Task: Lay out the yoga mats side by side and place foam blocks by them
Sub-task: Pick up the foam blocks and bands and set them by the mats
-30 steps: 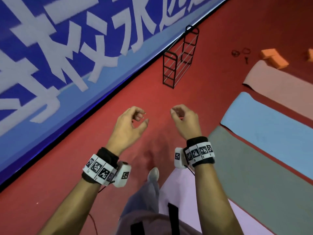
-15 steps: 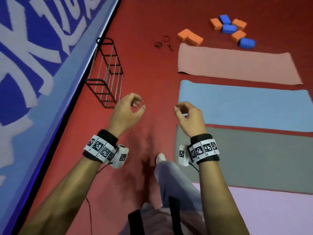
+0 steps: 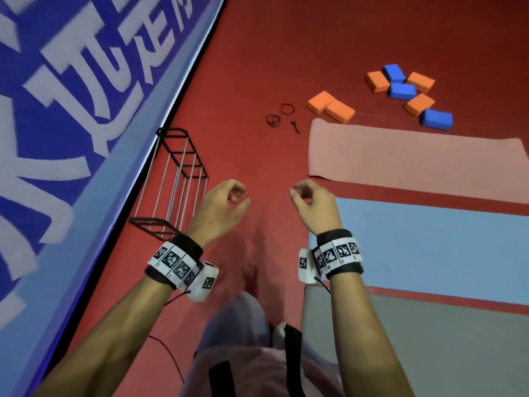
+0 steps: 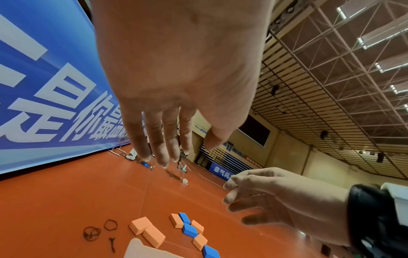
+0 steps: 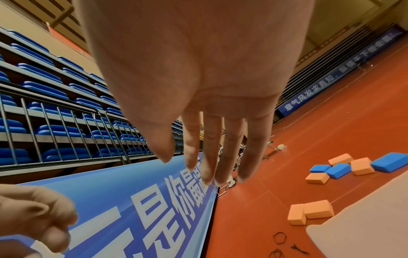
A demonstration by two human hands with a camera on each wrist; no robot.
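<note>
Your left hand (image 3: 220, 207) and right hand (image 3: 312, 206) hung in front of you above the red floor (image 3: 257, 67), fingers (image 4: 154, 144) loosely curled and slightly apart, holding nothing, probably freed to collect blocks. The pink mat (image 3: 415, 156), blue mat (image 3: 429, 247) and grey mat (image 3: 429, 345) lay flat, parallel, with narrow strips of floor between. 2 orange blocks (image 3: 330, 106) touched the pink mat's far corner; 3 orange and 3 blue blocks (image 3: 409, 96) sat clustered just beyond it, seemingly not yet distributed.
</note>
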